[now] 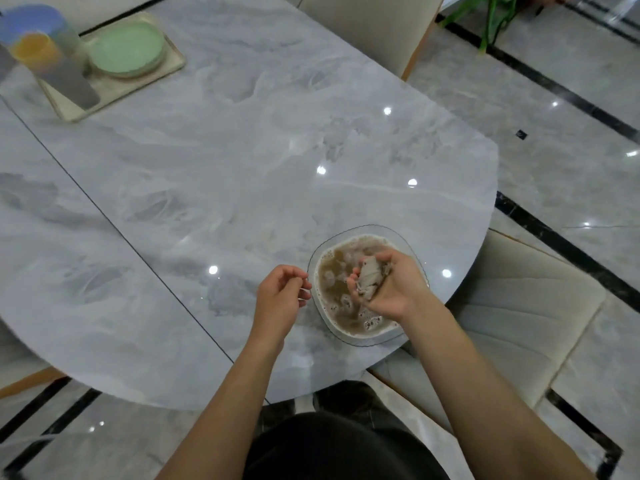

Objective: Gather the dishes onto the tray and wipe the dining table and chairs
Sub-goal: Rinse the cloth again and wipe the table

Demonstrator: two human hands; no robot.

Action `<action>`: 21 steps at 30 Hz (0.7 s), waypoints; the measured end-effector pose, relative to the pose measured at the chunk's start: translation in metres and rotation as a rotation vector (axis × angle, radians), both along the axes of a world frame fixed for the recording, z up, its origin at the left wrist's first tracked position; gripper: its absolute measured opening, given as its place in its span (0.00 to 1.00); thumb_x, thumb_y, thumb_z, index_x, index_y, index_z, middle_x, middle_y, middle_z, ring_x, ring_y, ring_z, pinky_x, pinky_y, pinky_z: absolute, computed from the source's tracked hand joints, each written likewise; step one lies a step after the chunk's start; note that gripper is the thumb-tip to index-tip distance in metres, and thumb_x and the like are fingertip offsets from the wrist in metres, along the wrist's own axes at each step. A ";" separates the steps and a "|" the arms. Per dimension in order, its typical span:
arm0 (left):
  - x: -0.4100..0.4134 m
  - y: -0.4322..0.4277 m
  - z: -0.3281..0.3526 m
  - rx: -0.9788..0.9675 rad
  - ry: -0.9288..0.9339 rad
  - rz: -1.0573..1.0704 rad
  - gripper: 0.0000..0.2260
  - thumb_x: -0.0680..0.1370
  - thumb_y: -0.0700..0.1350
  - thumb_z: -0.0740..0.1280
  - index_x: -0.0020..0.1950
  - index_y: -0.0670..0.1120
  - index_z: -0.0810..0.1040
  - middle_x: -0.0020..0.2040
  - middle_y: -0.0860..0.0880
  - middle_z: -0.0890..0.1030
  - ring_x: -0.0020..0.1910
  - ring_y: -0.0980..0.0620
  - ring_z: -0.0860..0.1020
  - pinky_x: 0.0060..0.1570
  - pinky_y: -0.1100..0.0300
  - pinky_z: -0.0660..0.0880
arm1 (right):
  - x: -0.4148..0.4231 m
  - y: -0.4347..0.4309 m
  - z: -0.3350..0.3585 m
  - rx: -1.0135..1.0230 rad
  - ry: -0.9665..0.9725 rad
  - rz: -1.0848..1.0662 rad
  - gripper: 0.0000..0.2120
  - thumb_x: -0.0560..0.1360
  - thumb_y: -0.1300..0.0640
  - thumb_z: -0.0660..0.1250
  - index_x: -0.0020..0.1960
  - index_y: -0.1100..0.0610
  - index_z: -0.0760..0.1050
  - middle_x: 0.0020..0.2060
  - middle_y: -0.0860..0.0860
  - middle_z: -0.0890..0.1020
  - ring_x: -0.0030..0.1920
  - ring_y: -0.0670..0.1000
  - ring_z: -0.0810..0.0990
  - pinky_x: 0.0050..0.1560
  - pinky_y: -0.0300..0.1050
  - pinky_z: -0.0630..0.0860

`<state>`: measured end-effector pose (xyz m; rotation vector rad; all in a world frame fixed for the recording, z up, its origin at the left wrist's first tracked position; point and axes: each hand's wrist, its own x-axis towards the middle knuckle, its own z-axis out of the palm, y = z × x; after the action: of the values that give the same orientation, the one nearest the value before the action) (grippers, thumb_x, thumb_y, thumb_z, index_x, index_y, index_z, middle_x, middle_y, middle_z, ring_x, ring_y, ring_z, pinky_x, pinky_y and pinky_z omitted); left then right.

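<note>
A clear glass bowl (408, 244) of murky brown soapy water stands near the front right edge of the grey marble table (242, 161). My right hand (388, 285) is over the bowl and squeezes a wet grey cloth (369, 278). My left hand (280, 299) hovers just left of the bowl's rim, fingers loosely curled, holding nothing. At the far left a beige tray (138, 84) carries green plates (126, 50) and a stack of coloured cups (41, 53).
A cream upholstered chair (526, 313) stands right of the table by the bowl. Another chair back (374, 26) is at the far side, with a green plant (495, 15) behind it. A dark seam (104, 216) crosses the tabletop. Glossy marble floor surrounds the table.
</note>
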<state>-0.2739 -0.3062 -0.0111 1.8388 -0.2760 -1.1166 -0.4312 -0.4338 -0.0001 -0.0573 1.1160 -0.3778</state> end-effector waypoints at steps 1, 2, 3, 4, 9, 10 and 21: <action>0.000 -0.001 0.002 -0.001 -0.017 -0.017 0.08 0.83 0.35 0.62 0.50 0.41 0.80 0.41 0.46 0.83 0.38 0.52 0.80 0.41 0.59 0.79 | 0.000 -0.002 0.002 -0.003 -0.003 0.026 0.10 0.78 0.56 0.61 0.53 0.60 0.77 0.44 0.58 0.78 0.46 0.57 0.78 0.49 0.53 0.82; -0.001 -0.003 0.005 -0.006 -0.038 -0.044 0.07 0.83 0.34 0.62 0.51 0.41 0.80 0.41 0.45 0.83 0.38 0.52 0.80 0.41 0.60 0.79 | 0.002 -0.003 0.003 -0.016 -0.009 0.053 0.11 0.78 0.57 0.61 0.55 0.60 0.78 0.46 0.59 0.79 0.50 0.58 0.79 0.53 0.58 0.83; 0.000 -0.005 0.006 -0.012 -0.056 -0.069 0.07 0.83 0.34 0.62 0.51 0.40 0.80 0.42 0.45 0.83 0.38 0.52 0.80 0.41 0.60 0.79 | 0.004 -0.005 0.001 -0.028 -0.019 0.073 0.12 0.78 0.57 0.61 0.57 0.60 0.78 0.49 0.59 0.80 0.53 0.60 0.79 0.56 0.64 0.81; 0.000 -0.006 0.006 -0.015 -0.059 -0.085 0.07 0.83 0.34 0.62 0.51 0.40 0.80 0.42 0.44 0.83 0.38 0.52 0.79 0.41 0.60 0.79 | 0.005 -0.006 -0.002 -0.033 -0.030 0.091 0.14 0.78 0.57 0.61 0.59 0.61 0.77 0.51 0.60 0.80 0.56 0.61 0.79 0.58 0.68 0.79; -0.006 -0.016 0.012 -0.094 -0.066 -0.138 0.08 0.82 0.33 0.62 0.49 0.42 0.79 0.41 0.46 0.83 0.39 0.52 0.80 0.42 0.61 0.78 | 0.001 -0.005 -0.011 -0.039 0.041 0.158 0.24 0.77 0.56 0.62 0.71 0.62 0.72 0.63 0.66 0.81 0.63 0.70 0.80 0.62 0.74 0.74; -0.006 -0.019 0.012 -0.111 -0.065 -0.151 0.08 0.82 0.33 0.63 0.49 0.42 0.79 0.41 0.47 0.83 0.38 0.53 0.80 0.42 0.62 0.78 | 0.000 -0.004 -0.010 -0.067 0.036 0.166 0.24 0.77 0.57 0.61 0.72 0.61 0.72 0.63 0.67 0.81 0.63 0.70 0.80 0.62 0.74 0.74; -0.016 -0.026 0.005 -0.152 -0.247 -0.299 0.08 0.81 0.37 0.66 0.48 0.49 0.79 0.41 0.51 0.83 0.42 0.51 0.82 0.45 0.56 0.80 | -0.021 0.001 -0.002 -0.468 0.319 0.315 0.12 0.82 0.56 0.66 0.65 0.48 0.77 0.60 0.56 0.83 0.58 0.60 0.84 0.59 0.64 0.81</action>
<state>-0.2895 -0.3323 -0.0065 1.8368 -0.7799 -1.0330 -0.4522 -0.4330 -0.0021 -0.7195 1.2877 -0.3461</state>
